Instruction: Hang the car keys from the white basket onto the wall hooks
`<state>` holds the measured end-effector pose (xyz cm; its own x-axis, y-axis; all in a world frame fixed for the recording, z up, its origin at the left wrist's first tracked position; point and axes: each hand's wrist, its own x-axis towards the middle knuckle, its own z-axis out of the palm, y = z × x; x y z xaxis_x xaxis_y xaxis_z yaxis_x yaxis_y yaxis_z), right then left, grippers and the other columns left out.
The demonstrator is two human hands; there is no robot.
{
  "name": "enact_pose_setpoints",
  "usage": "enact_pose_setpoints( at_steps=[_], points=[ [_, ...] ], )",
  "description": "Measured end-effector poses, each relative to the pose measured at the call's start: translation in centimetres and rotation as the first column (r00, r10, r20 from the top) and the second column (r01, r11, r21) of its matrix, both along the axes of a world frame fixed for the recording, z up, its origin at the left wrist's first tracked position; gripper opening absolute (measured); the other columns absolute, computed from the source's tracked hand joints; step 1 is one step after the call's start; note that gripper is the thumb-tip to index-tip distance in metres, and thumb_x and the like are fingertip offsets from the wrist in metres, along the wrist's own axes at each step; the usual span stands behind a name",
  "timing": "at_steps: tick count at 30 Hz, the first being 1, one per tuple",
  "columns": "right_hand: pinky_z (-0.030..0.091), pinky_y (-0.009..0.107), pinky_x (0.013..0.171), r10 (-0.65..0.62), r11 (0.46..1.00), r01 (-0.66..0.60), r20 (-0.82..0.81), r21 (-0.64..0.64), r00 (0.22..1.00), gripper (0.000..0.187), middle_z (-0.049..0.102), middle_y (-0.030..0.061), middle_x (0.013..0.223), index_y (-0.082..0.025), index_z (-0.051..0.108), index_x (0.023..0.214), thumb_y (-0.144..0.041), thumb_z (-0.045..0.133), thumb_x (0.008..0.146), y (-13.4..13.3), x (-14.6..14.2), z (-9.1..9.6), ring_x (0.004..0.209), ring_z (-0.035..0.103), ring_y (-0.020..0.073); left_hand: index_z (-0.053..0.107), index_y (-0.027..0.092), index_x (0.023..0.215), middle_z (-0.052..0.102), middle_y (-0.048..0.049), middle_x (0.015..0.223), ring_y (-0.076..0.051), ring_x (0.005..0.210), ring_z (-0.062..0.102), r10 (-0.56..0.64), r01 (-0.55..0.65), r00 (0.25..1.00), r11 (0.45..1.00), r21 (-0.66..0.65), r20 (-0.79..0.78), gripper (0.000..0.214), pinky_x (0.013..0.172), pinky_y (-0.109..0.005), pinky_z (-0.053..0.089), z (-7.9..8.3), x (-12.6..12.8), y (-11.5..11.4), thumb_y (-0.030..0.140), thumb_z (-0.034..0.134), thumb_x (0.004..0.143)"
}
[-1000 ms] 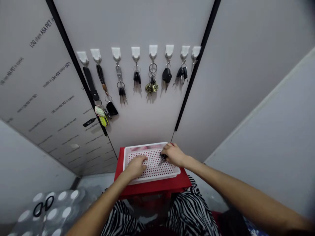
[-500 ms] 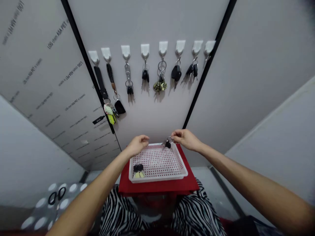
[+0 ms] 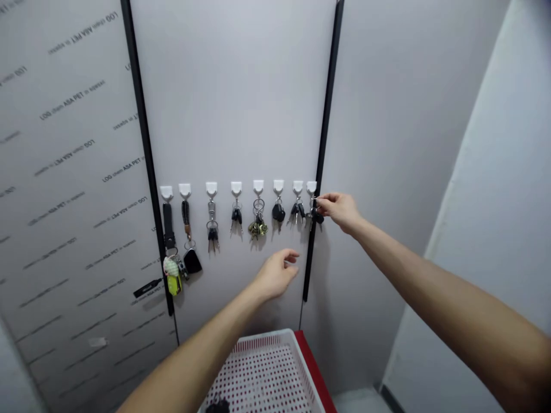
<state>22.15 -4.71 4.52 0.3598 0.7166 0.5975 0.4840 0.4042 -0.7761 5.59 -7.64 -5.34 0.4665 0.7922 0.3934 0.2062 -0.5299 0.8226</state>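
Observation:
At the rightmost white hook, my right hand pinches the ring of a bunch of keys with dark heads. The ring is up against the hook; whether it is over the hook's tip I cannot tell. Lower down and to the left, my left hand hovers in front of the wall, fingers loosely curled and apart, holding nothing. Beside the right hand's keys hangs another bunch with black heads, then a black car key and a brass key bunch.
Further left hang more key sets, including a black strap with a yellow-green fob and a braided strap. A white perforated basket stands below on a red surface, with dark items inside. Black strips run down the wall.
My right hand has risen from the basket's far edge to the rightmost hook, carrying the keys. My left hand has moved up and right, away from the basket. The view has tilted upward.

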Motion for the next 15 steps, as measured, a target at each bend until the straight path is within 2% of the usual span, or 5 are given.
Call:
enact_pose_setpoints(
  at_steps=[5, 9, 12, 15],
  points=[
    [0.037, 0.020, 0.040, -0.176, 0.984, 0.176, 0.003, 0.009, 0.984, 0.003, 0.047, -0.0016, 0.045, -0.014, 0.050, 0.056, -0.016, 0.049, 0.056, 2.1, 0.7, 1.1, 0.040, 0.046, 0.0071, 0.050, 0.013, 0.088, 0.052, -0.0070, 0.085, -0.010, 0.066, 0.046, 0.065, -0.064, 0.998, 0.995, -0.080, 0.008, 0.029, 0.059, -0.021, 0.035, -0.8, -1.6, 0.4, 0.015, 0.043, 0.059],
    [0.038, 0.020, 0.041, -0.197, 0.980, 0.197, 0.008, 0.005, 0.980, 0.005, 0.049, -0.0004, 0.051, -0.014, 0.049, 0.059, -0.017, 0.049, 0.054, 2.7, 0.8, 0.7, 0.041, 0.047, 0.0071, 0.050, 0.012, 0.085, 0.052, -0.0071, 0.084, -0.010, 0.064, 0.045, 0.074, -0.069, 0.996, 0.991, -0.110, 0.044, 0.028, 0.059, -0.022, 0.035, -1.6, -2.6, 0.4, 0.013, 0.043, 0.058],
    [0.037, 0.021, 0.044, -0.239, 0.971, 0.238, 0.029, 0.027, 0.971, 0.013, 0.051, 0.0010, 0.057, -0.014, 0.051, 0.066, -0.019, 0.046, 0.056, 2.2, 1.1, -1.0, 0.043, 0.047, 0.0072, 0.050, 0.012, 0.082, 0.051, -0.0056, 0.081, -0.008, 0.061, 0.044, 0.071, -0.053, 0.991, 0.988, -0.148, 0.118, 0.027, 0.058, -0.021, 0.034, -2.9, -3.6, 0.6, 0.013, 0.045, 0.056],
    [0.035, 0.021, 0.044, -0.289, 0.954, 0.282, 0.062, 0.099, 0.955, 0.022, 0.050, 0.0007, 0.056, -0.013, 0.051, 0.076, -0.022, 0.041, 0.059, 1.2, 0.7, -4.7, 0.044, 0.045, 0.0077, 0.048, 0.011, 0.080, 0.048, 0.0001, 0.066, -0.005, 0.052, 0.040, 0.146, -0.102, 0.959, 0.978, -0.183, 0.245, 0.026, 0.051, -0.018, 0.032, -4.0, -5.4, 0.9, 0.012, 0.047, 0.054]
  ],
)
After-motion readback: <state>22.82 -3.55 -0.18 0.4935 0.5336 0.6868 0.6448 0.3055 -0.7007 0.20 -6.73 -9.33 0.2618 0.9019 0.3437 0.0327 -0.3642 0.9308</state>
